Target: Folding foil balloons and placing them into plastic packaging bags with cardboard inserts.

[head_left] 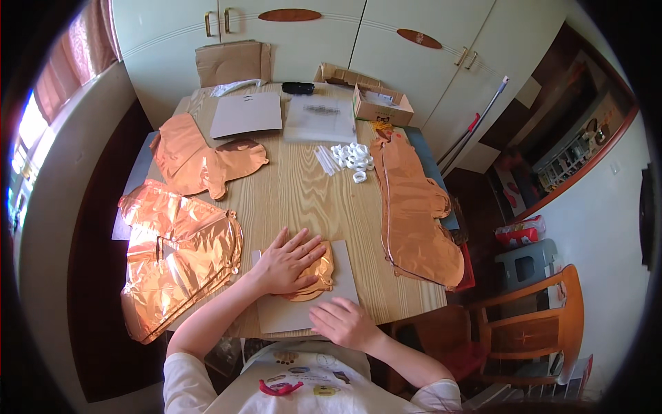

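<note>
Left hand (289,263) lies spread on rounded, shiny copper-coloured foil (321,270); right hand (343,323), at the foil's five o'clock, half-curled, grip unclear.

Foil sheets (200,228) lie on the table's (296,200) left, a foil stack (414,214) right; between, folded foil (319,271) on a board (283,315); rings (353,157) behind, a box (386,114) farther back.

A wooden chair (569,314) is standing near a grey stool (543,255). A pink curtain (81,45) is hanging by the window (29,124).
</note>
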Demonstrator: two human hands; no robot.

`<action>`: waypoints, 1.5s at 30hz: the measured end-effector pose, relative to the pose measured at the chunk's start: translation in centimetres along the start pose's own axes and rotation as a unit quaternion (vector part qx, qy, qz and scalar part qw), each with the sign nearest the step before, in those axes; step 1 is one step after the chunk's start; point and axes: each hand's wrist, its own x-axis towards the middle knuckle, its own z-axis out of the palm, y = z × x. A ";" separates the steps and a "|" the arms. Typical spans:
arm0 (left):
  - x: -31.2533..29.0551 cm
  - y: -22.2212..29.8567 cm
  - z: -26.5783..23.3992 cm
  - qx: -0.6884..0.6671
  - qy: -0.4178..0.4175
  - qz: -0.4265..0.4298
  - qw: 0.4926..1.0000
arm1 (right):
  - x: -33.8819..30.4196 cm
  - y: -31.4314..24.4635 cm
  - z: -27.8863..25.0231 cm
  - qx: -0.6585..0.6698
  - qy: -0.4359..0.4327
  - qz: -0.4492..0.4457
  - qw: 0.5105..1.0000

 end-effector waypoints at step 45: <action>-16.8 4.6 -8.3 -0.517 0.056 -0.337 0.785 | -0.5 7.6 -8.7 0.133 0.263 0.286 0.912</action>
